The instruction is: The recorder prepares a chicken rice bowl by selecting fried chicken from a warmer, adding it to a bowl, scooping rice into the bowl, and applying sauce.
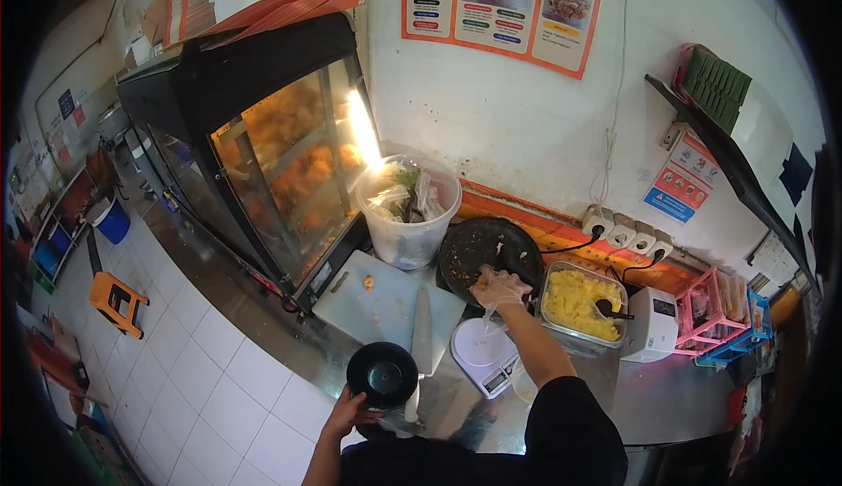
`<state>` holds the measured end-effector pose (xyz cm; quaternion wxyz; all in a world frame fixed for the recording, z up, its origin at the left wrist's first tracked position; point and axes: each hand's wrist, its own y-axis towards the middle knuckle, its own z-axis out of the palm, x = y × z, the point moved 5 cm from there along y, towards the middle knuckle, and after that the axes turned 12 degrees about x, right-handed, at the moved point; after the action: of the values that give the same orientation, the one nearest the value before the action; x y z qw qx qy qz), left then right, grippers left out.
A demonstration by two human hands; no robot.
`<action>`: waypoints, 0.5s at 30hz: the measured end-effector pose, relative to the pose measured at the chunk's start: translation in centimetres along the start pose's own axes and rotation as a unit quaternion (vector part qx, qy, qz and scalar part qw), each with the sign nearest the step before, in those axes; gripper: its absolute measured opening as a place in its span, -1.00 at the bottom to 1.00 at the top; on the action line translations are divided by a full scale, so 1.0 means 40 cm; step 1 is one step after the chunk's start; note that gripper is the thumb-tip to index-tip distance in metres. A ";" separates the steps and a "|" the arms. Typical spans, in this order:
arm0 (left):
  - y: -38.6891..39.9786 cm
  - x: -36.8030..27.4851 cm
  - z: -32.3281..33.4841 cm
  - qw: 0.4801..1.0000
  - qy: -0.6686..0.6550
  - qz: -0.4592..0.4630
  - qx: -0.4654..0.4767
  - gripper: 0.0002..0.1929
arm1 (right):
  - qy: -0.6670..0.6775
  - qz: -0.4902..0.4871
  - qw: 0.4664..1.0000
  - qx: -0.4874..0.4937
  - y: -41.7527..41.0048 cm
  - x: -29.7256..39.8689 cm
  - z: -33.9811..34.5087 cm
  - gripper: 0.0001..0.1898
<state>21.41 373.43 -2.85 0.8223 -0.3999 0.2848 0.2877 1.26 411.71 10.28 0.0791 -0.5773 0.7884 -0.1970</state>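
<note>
My left hand point(352, 412) grips the rim of a black bowl point(383, 375) at the near edge of the steel counter. A clear plastic glove covers my right hand point(498, 288), which reaches into a dark round pan point(460, 259) with food scraps in it; whether the fingers hold food cannot be made out. Beyond the bowl, a broad-bladed knife point(423, 328) lies on a white cutting board point(375, 295) with crumbs and a small fried piece. Right of the board is a white digital kitchen scale point(481, 348). A clear container of yellow food point(579, 302) with a black spoon stands right of the pan.
A lit glass display warmer point(289, 163) with fried food stands at the left. Behind the board is a translucent bucket point(409, 236) of bags and greens. Power sockets point(621, 233), a white device point(651, 325) and a pink basket point(704, 315) are at the right.
</note>
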 end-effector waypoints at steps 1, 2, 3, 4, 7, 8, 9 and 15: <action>0.001 0.003 0.005 1.000 -0.004 0.003 0.003 -0.48 | 0.009 0.012 1.000 0.000 -0.005 -0.009 0.001 -0.36; 0.003 0.005 0.008 1.000 -0.008 0.007 0.006 -0.47 | 0.010 0.013 1.000 0.000 -0.007 -0.012 -0.002 -0.36; 0.004 0.005 0.010 1.000 -0.006 0.006 0.006 -0.47 | 0.023 0.003 1.000 -0.003 -0.008 -0.010 -0.007 -0.36; 0.000 0.000 0.020 1.000 -0.010 0.011 0.004 -0.47 | 0.036 -0.004 0.999 -0.004 -0.011 -0.016 -0.005 -0.36; -0.007 0.000 0.027 1.000 -0.011 0.020 0.001 -0.46 | 0.062 -0.075 0.992 -0.078 0.033 -0.039 0.025 -0.38; -0.006 -0.001 0.027 0.999 -0.014 0.031 -0.004 -0.46 | 0.064 -0.074 0.992 -0.078 0.042 -0.043 0.028 -0.38; -0.006 0.000 0.028 0.999 -0.012 0.031 -0.003 -0.46 | 0.050 -0.078 0.993 -0.074 0.054 -0.038 0.030 -0.40; 0.006 -0.005 0.038 0.999 0.002 0.050 -0.014 -0.46 | 0.029 -0.126 0.988 -0.083 0.124 -0.050 0.041 -0.61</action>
<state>21.47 374.77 -2.05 0.8008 -0.3970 0.3023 0.3311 -1.87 414.48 6.59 -0.0173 -0.6709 0.7247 -0.1564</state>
